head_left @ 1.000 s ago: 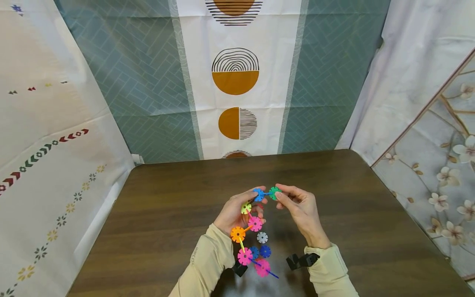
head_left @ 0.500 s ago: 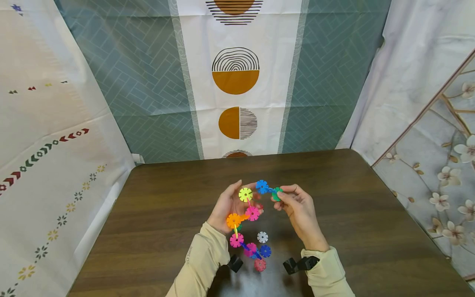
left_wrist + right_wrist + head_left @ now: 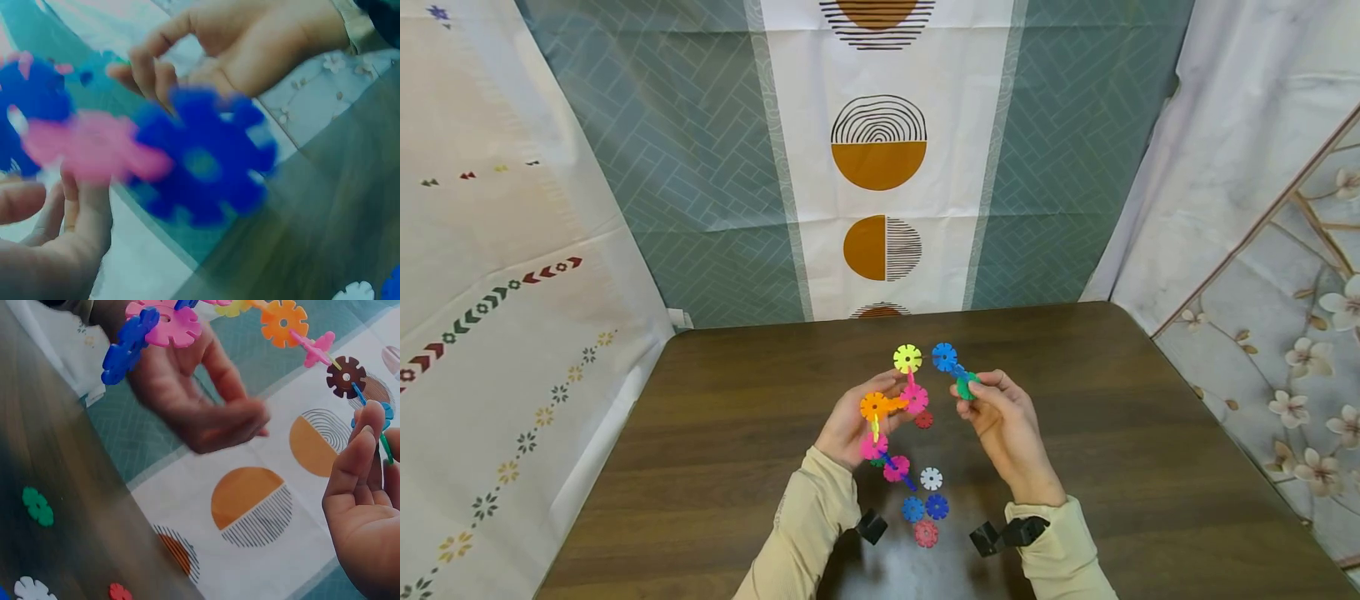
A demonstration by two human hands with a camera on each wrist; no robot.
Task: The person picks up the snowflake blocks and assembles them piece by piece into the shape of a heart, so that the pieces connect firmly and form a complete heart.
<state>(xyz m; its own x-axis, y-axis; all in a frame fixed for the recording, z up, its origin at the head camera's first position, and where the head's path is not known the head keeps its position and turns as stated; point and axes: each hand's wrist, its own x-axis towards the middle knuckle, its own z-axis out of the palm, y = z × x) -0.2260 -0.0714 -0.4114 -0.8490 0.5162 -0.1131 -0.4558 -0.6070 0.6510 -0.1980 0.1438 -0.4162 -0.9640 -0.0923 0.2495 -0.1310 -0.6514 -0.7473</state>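
Note:
A chain of notched plastic snowflake discs hangs in the air, joined slot to slot. My right hand pinches its green disc between thumb and fingers. From there run a blue disc, a brown disc, a yellow disc, a pink disc and an orange disc. The lower end, with a dark blue disc, looms large and blurred in the left wrist view. My left hand is behind the lower chain, fingers loosely bent; no grip shows.
Loose discs lie on the brown wooden table: a white disc, a light blue disc, a darker blue disc, and two red ones. A green disc lies there too. Patterned cloth hangs behind the table.
My left hand has let go of the blue disc near the chain's top and loosened its fingers. The chain has risen away from the table, and the right hand keeps its pinch on the green disc.

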